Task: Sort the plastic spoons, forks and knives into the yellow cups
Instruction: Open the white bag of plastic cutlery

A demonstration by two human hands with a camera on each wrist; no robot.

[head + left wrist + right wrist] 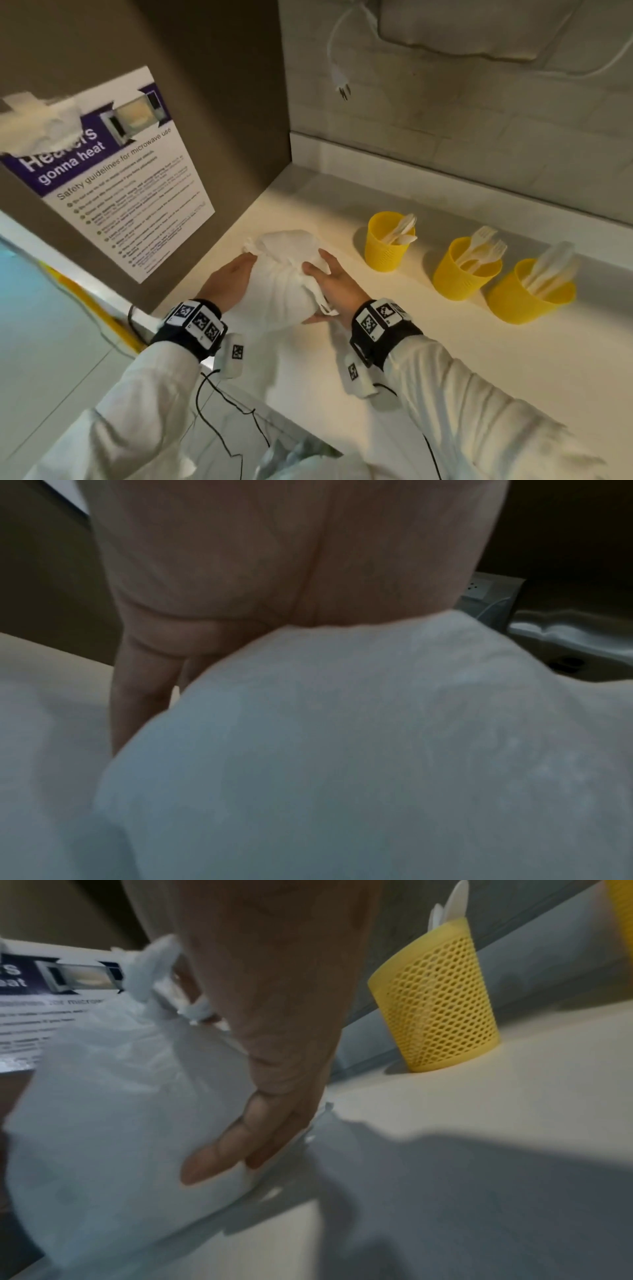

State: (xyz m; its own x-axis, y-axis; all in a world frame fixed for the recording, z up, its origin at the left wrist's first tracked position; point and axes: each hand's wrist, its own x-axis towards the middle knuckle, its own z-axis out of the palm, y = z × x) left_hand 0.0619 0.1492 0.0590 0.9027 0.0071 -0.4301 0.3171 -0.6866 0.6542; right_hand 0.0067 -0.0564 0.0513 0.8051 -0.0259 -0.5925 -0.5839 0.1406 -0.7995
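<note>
A white tied bag (284, 274) sits on the pale counter (445, 359), held between both hands. My left hand (236, 274) lies flat against its left side with straight fingers; the left wrist view shows the palm (274, 561) on the bag (377, 750). My right hand (329, 281) presses the bag's right side, with its fingers (219, 1150) lying along the bag (113, 1123). To the right stand three yellow cups. The left cup (387, 253) holds white utensils, the middle cup (462, 274) holds forks, and the right cup (527, 298) holds long white pieces.
A brown panel with a microwave safety poster (120, 171) rises directly left of the bag. A white plug (342, 89) dangles against the tiled back wall. The mesh cup (441, 1001) stands close to my right hand. The counter's front edge runs under my forearms.
</note>
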